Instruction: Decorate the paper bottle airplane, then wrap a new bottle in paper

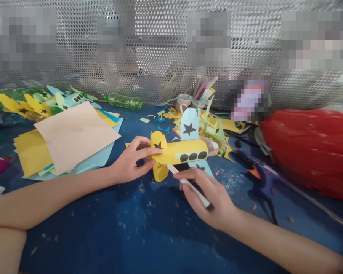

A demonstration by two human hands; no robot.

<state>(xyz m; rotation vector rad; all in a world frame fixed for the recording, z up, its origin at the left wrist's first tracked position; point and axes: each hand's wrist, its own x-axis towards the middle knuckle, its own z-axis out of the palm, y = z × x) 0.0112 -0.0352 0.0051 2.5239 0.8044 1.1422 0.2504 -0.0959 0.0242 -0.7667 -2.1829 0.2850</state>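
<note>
A toy airplane (174, 152) lies in the middle of the table, its body wrapped in yellow paper, with light blue wings and a yellow tail. Three dark windows line its side, and a filled black star marks the upper wing. My left hand (138, 158) grips the tail end, fingers on the yellow paper. A white marker (194, 189) is held in my right hand (207, 196), its tip at the lower tail piece, where a star (161, 166) shows only as an outline. Part of the lower wing is hidden behind my right hand.
Stacked colored paper (77, 137) lies at left, with more paper planes (71, 99) behind. A green bottle (123, 101) rests near the perforated metal screen (160, 42). Paper scraps (217, 125) lie behind the airplane; a glue gun (264, 179) and red bag (311, 152) are at right.
</note>
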